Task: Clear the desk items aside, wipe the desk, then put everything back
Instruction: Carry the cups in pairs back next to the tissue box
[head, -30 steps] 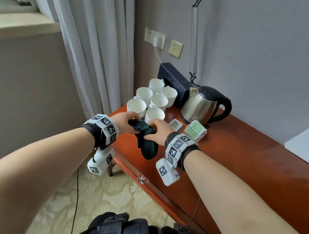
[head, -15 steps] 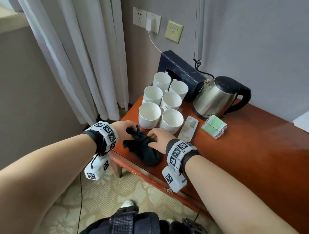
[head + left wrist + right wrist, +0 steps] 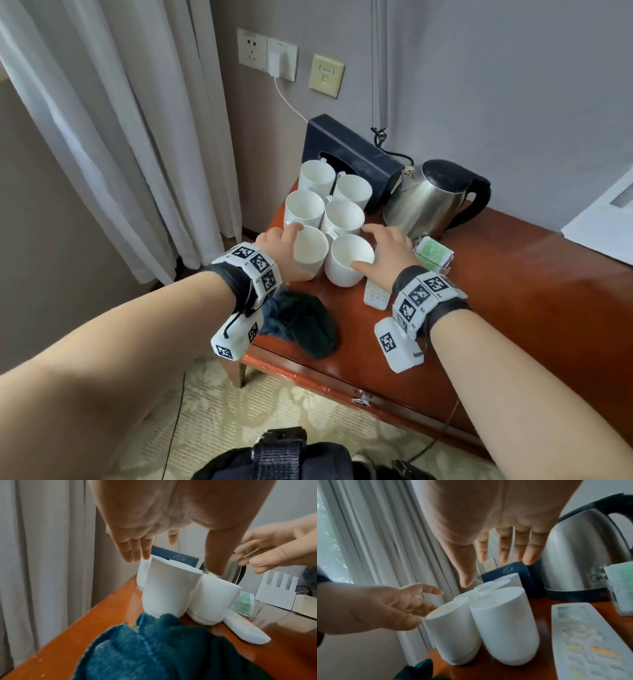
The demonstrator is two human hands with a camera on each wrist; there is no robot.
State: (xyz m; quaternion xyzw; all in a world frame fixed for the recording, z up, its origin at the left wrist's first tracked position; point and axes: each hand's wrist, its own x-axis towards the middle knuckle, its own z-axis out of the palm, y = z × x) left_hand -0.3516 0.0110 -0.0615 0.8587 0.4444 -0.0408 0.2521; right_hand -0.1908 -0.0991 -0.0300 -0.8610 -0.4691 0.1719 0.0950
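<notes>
Several white mugs (image 3: 329, 212) stand clustered at the left end of the red-brown desk (image 3: 513, 308). My left hand (image 3: 286, 243) reaches with straight fingers along the left side of the front-left mug (image 3: 169, 592) and holds nothing. With its fingers spread, my right hand (image 3: 380, 250) hovers over the front-right mug (image 3: 347, 260), thumb near its rim; the right wrist view shows the right hand (image 3: 488, 569) above the mugs. A dark teal cloth (image 3: 301, 325) lies loose on the desk's front left corner, behind my left wrist.
A steel kettle (image 3: 431, 198) and a dark tissue box (image 3: 349, 161) stand behind the mugs. A white remote (image 3: 376, 291) and green packets (image 3: 433, 253) lie under my right hand. Curtains (image 3: 120, 137) hang left of the desk edge.
Both hands have let go of the cloth, which now lies on the desk corner. They have moved forward to the two front mugs with fingers opened.
</notes>
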